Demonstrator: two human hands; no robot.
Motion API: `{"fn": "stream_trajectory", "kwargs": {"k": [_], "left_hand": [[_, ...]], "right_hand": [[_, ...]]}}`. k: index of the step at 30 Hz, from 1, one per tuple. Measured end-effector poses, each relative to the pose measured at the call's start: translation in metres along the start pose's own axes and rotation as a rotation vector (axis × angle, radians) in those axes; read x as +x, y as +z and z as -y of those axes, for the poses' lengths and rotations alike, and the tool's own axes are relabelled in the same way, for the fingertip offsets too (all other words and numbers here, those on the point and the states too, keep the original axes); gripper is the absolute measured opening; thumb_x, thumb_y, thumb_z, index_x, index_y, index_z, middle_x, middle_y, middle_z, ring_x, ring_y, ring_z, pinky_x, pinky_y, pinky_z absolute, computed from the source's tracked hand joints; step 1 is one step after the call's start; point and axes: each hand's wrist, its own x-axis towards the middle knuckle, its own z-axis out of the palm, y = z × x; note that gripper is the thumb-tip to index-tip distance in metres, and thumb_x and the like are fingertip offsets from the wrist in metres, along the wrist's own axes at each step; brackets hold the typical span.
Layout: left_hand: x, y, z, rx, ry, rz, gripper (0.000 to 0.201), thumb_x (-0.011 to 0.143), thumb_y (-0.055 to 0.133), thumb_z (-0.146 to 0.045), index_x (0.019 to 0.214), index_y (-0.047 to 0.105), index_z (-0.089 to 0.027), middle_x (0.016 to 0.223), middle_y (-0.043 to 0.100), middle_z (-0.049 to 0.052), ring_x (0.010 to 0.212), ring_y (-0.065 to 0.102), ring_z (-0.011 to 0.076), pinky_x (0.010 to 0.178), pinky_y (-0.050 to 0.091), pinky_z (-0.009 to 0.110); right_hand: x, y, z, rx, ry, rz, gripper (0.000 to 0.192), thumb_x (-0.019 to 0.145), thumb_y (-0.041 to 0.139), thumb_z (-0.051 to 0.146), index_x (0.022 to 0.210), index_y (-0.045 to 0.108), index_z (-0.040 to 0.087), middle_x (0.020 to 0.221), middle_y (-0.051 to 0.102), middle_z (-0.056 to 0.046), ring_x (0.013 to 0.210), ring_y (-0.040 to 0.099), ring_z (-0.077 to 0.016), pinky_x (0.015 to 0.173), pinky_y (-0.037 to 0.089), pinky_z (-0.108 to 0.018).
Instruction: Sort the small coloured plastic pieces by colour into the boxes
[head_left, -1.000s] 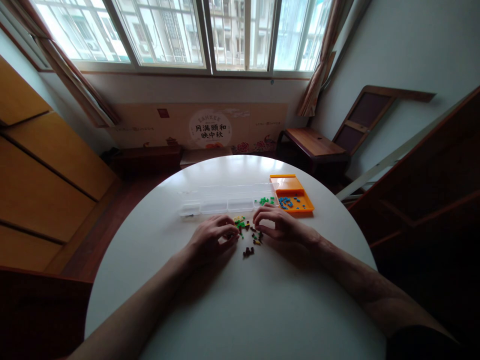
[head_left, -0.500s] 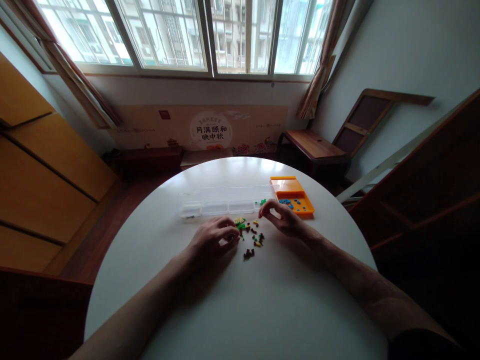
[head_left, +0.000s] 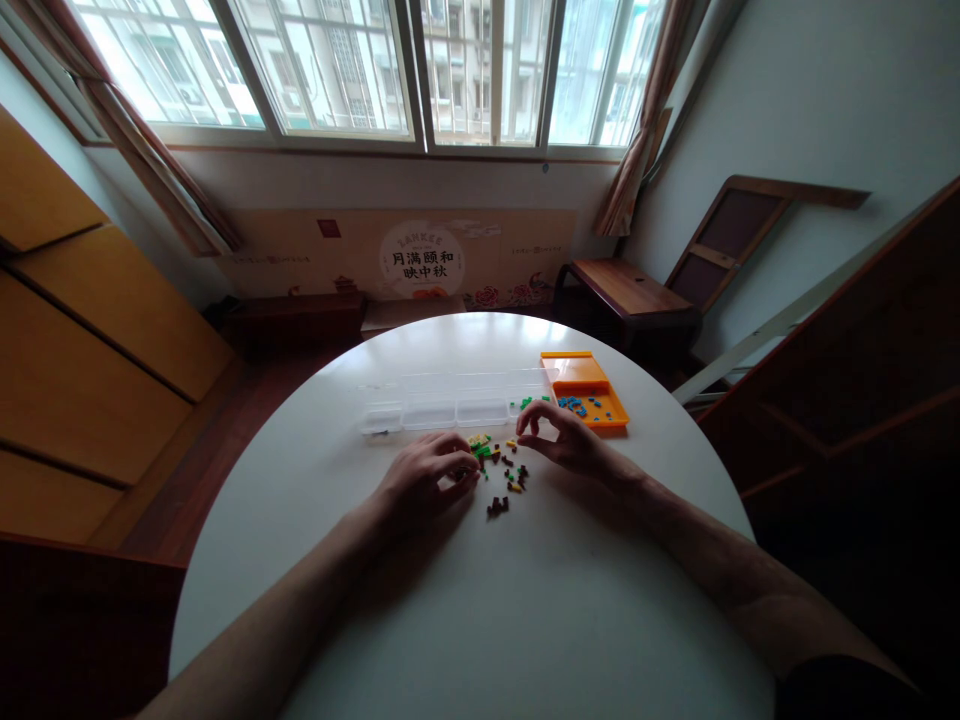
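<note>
Scattered small bricks (head_left: pixel 499 462), green, yellow and dark, lie near the middle of the round white desk (head_left: pixel 480 610), just in front of the clear compartment box (head_left: pixel 457 400). The box's long axis runs left to right; single bricks are too small to judge their direction. Left hand (head_left: pixel 424 480) rests on the desk, fingers curled loosely at the left edge of the pile; whether it grips a brick cannot be told. Right hand (head_left: pixel 559 438) is raised slightly, thumb and forefinger pinched together near the box's right end; any piece between them is indistinct. Orange tray (head_left: pixel 581 372) with blue pieces sits just beyond the right hand.
</note>
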Motion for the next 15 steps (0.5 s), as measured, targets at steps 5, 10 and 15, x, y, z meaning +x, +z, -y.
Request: {"fn": "stream_trajectory", "kwargs": {"k": [5,10,15], "left_hand": [[0.0003,0.0012,0.0007,0.004,0.0,-0.004,0.007,0.101,0.071,-0.021,0.1,0.078,-0.024,0.101,0.076,0.005,0.086,0.07,0.0171,0.076,0.056,0.03],[0.0017,0.0018,-0.0006,-0.001,0.005,-0.008,0.006,0.101,0.071,-0.021,0.099,0.077,-0.023,0.102,0.077,0.005,0.088,0.071,0.0175,0.077,0.056,0.03],[0.0038,0.0011,-0.0022,0.017,0.01,-0.013,0.008,0.102,0.071,-0.022,0.098,0.078,-0.023,0.099,0.076,0.005,0.083,0.07,0.0161,0.073,0.056,0.029]], "right_hand": [[-0.0029,0.0005,-0.0041,-0.126,-0.022,0.006,0.011,0.101,0.078,0.024,0.109,0.07,0.024,0.105,0.075,-0.004,0.095,0.069,-0.0195,0.09,0.059,-0.036],[-0.002,0.0006,-0.0032,-0.178,-0.11,0.035,0.017,0.104,0.075,0.02,0.119,0.072,0.026,0.106,0.081,-0.004,0.101,0.074,-0.0214,0.098,0.058,-0.04],[-0.0009,0.0003,-0.0014,-0.225,-0.152,0.055,0.02,0.103,0.078,0.019,0.12,0.073,0.026,0.104,0.083,-0.002,0.1,0.076,-0.0206,0.099,0.056,-0.041]]}}
